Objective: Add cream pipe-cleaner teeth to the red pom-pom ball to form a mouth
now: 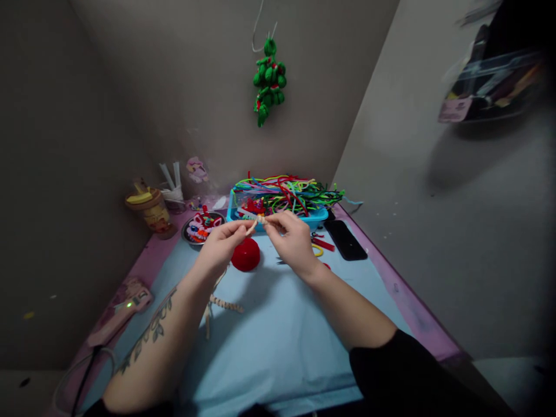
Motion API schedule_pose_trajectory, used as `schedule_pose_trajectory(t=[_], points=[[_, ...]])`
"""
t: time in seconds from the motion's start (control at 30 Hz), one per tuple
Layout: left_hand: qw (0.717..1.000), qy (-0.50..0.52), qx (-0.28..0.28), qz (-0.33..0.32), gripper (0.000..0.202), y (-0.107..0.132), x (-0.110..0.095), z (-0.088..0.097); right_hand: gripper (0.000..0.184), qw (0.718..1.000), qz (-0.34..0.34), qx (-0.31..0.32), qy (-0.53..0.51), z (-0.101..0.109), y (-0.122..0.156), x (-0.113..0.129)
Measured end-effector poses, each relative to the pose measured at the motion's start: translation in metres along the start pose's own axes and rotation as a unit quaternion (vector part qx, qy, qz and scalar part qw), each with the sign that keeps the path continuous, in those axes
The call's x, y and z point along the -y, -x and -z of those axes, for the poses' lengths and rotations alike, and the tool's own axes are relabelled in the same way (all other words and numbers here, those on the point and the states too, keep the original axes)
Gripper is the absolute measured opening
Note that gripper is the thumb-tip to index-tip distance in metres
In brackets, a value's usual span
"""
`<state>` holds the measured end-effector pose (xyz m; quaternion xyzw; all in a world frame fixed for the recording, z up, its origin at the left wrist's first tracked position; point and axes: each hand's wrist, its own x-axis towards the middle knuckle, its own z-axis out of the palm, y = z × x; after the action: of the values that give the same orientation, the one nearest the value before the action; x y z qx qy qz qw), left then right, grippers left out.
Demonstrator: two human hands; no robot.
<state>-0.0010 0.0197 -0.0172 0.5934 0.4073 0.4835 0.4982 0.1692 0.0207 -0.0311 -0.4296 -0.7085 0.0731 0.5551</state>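
Between my two hands, above the table, is a cream pipe cleaner [260,219] with a small coil at its middle. My left hand [225,240] pinches its lower left end between thumb and fingers. My right hand [290,234] has its fingertips closed on the coiled part. A red ball [245,255] sits on the cloth just below the left fingertips. Under the left forearm lies a coiled cream pipe cleaner [226,304] with straight pieces beside it, partly hidden by the arm.
A blue basket [319,220] heaped with coloured pipe cleaners [295,194] stands at the back. Left of it are a metal bowl [187,236] of small pieces and a cup [156,214]. A phone [346,239], yellow-handled scissors [318,251] and a pink glue gun [124,310] lie around.
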Motion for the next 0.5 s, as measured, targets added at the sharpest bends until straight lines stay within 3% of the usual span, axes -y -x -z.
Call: schedule_pose_trajectory(t=[0.07, 0.13, 0.23, 0.3, 0.37, 0.5], points=[[0.995, -0.087, -0.011, -0.039, 0.032, 0.001, -0.003, 0.004, 0.013, 0.999, -0.024, 0.006, -0.029, 0.002, -0.002, 0.001], [0.969, -0.206, -0.056, -0.127, 0.025, 0.003, -0.006, 0.008, 0.015, 0.998, -0.040, 0.015, -0.047, 0.004, -0.004, 0.002], [0.878, -0.360, -0.120, -0.293, 0.016, 0.005, -0.006, 0.014, 0.017, 0.995, -0.059, 0.029, -0.073, 0.003, -0.003, 0.002], [0.824, -0.421, -0.121, -0.360, 0.013, 0.006, -0.006, 0.018, 0.018, 0.993, -0.068, 0.038, -0.083, 0.001, -0.002, 0.001], [0.796, -0.456, -0.104, -0.384, 0.014, 0.005, -0.005, 0.022, 0.017, 0.993, -0.070, 0.047, -0.083, -0.001, -0.001, 0.001], [0.774, -0.490, -0.073, -0.394, 0.019, 0.004, -0.003, 0.027, 0.016, 0.993, -0.067, 0.056, -0.073, -0.002, -0.001, 0.002]])
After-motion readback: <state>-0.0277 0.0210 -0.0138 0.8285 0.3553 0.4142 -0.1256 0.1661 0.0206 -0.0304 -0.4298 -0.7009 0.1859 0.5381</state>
